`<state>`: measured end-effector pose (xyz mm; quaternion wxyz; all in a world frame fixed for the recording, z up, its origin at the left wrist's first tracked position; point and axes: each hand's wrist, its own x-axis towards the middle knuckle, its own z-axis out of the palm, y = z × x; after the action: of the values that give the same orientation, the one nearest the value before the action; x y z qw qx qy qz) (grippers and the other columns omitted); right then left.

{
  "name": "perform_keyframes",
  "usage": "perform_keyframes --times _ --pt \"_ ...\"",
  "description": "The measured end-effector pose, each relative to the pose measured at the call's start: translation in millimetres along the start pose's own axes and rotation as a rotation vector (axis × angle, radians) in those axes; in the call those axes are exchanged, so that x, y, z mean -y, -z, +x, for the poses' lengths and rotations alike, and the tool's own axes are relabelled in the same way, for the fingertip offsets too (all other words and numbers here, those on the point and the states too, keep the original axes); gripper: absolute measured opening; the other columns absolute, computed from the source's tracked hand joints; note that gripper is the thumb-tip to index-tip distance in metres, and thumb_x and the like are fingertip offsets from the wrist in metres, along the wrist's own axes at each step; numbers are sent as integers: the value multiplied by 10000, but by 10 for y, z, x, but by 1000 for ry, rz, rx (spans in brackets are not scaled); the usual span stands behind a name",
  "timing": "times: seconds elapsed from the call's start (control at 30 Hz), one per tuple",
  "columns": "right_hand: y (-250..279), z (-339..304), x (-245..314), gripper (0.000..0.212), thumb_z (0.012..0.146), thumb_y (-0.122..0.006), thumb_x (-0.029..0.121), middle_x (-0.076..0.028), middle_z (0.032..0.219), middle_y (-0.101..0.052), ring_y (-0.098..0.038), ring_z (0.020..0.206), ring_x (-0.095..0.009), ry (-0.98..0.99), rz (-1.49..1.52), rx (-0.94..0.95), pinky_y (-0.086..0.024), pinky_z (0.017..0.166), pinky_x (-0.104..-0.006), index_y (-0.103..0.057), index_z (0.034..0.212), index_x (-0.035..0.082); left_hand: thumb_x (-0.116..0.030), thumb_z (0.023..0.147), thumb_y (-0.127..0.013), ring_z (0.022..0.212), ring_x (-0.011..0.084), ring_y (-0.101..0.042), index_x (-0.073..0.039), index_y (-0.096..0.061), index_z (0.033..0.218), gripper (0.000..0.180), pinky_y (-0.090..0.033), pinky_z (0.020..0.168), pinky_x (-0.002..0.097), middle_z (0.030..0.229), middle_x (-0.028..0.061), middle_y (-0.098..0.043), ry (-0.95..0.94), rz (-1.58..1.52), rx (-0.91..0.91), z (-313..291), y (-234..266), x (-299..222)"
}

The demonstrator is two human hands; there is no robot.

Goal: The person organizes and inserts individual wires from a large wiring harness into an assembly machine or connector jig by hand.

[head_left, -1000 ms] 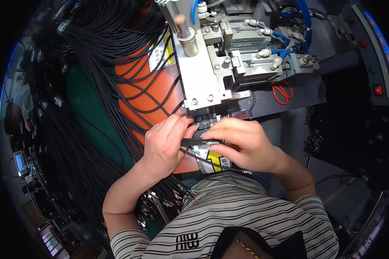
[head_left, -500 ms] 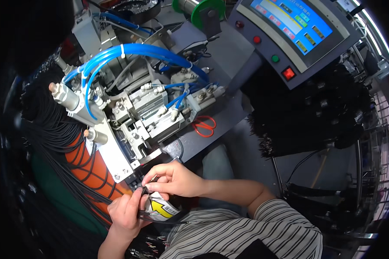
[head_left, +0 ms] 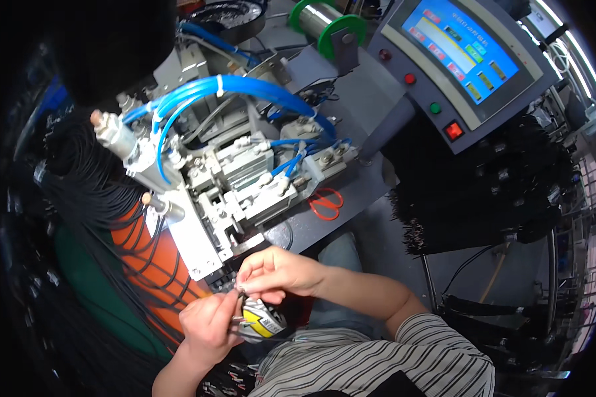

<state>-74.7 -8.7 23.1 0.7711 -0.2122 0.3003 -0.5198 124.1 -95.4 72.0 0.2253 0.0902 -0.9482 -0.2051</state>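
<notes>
Just in front of my body, my left hand (head_left: 208, 321) is closed around a thin black cable (head_left: 237, 320), thumb and forefinger pressed together near its end. My right hand (head_left: 281, 274) meets it from the right, its thumb and forefinger in a pinch at the cable's tip. Whatever sits in that pinch is too small and too covered by the fingers to name. Directly below both hands is a white label with a yellow arrow (head_left: 265, 323), on a rounded surface that my hands partly hide.
Ahead stands a metal machine (head_left: 245, 192) with blue air hoses (head_left: 245, 85). Many black cables (head_left: 79, 178) drape over an orange surface (head_left: 159, 261) at left. Red-handled scissors (head_left: 326, 204) lie on the machine's base. A wire spool (head_left: 324, 26) and a control screen (head_left: 470, 49) stand farther back.
The whole scene has shifted a little right and down in the picture. My hands stay together at the cable tip; a small brass-coloured piece seen by the right fingers before is now hidden.
</notes>
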Motion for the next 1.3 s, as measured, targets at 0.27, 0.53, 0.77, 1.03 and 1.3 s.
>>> perform_keyframes --times 0.27,0.53,0.77,1.03,1.3 --pt "-310 -125 33 247 903 -590 -49 -67 965 -605 -605 856 -95 217 -262 -174 -501 734 -233 -582 1150 -43 -92 810 -685 541 256 -580 -20 -628 880 115 -445 477 355 712 90 -581 163 -162 -3 89 -106 21" --pt "-314 -88 -234 338 872 -623 2 -183 1082 -608 -618 881 -242 919 -1173 -365 -504 776 -313 -613 1204 -62 -2 780 -704 539 274 -588 -7 -603 864 131 -454 477 353 684 102 -573 242 -286 -87 91 -139 6" --pt "-162 -81 -65 199 945 -579 -12 -97 1058 -647 -634 851 -119 364 -139 -116 -515 733 -225 -669 1116 -60 -7 803 -686 597 263 -612 -2 -607 893 119 -477 520 335 718 111 -597 284 -426 4 100 -62 53" --pt "-59 -23 -59 185 913 -611 -33 -172 1065 -634 -660 792 -159 365 -146 -51 -521 615 -220 -677 1083 -61 -96 971 -559 725 136 -619 -10 -608 925 109 -505 674 276 810 57 -652 442 -907 243 124 43 177" --pt "-118 -16 41 173 892 -604 -83 -151 1004 -658 -676 738 -142 601 -719 -131 -515 566 -200 -693 1038 -61 -99 973 -543 815 76 -576 -3 -621 939 129 -483 753 249 858 19 -652 694 -1089 312 123 110 190"
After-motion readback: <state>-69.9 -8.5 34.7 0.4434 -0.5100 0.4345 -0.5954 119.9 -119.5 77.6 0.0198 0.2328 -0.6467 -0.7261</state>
